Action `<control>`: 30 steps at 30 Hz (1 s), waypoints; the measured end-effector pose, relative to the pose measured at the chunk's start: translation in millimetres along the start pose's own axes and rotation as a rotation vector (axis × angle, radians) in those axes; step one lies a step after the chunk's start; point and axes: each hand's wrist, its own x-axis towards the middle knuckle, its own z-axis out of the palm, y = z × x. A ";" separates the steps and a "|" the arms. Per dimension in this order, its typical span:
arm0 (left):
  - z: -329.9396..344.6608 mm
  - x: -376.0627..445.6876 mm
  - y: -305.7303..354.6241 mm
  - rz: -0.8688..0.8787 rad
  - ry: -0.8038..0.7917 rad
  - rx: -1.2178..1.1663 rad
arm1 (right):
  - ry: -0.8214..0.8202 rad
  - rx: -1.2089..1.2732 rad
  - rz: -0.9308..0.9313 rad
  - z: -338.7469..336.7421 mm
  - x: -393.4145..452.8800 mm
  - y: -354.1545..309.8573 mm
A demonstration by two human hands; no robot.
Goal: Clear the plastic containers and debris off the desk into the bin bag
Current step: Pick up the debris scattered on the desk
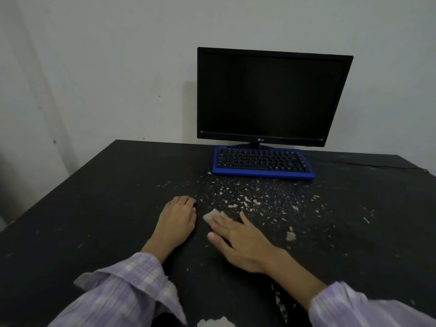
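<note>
Debris (245,201) before blue keyboard (263,164); right hand (238,237) spread, left hand (178,218) curled.

A black monitor (271,95) stands at the back of the dark desk (94,197), close to the pale wall (118,55). Its screen is dark, and a small logo sits on its bottom edge. Just in front of it lies a blue keyboard (263,162) with black keys. The keyboard is tilted a little and touches the foot of the monitor. A thin black cable (368,164) runs from behind the keyboard toward the right edge of the desk.
</note>
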 end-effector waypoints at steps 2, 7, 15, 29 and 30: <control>0.4 -3.8 -0.3 0.001 0.008 0.002 | -0.003 -0.019 -0.039 3.6 -11.9 -3.7; -1.5 -10.8 2.4 -0.013 0.006 0.005 | 0.044 -0.070 0.065 1.7 -2.6 -8.9; -2.8 -11.5 4.4 -0.020 -0.003 0.004 | 0.033 -0.123 0.054 -2.8 -16.9 0.3; -5.8 -13.0 6.0 -0.040 -0.011 0.009 | 0.104 -0.061 0.142 0.0 -27.5 20.4; -5.8 -13.1 6.5 -0.043 -0.011 0.014 | 0.114 -0.045 0.151 1.2 -23.6 17.9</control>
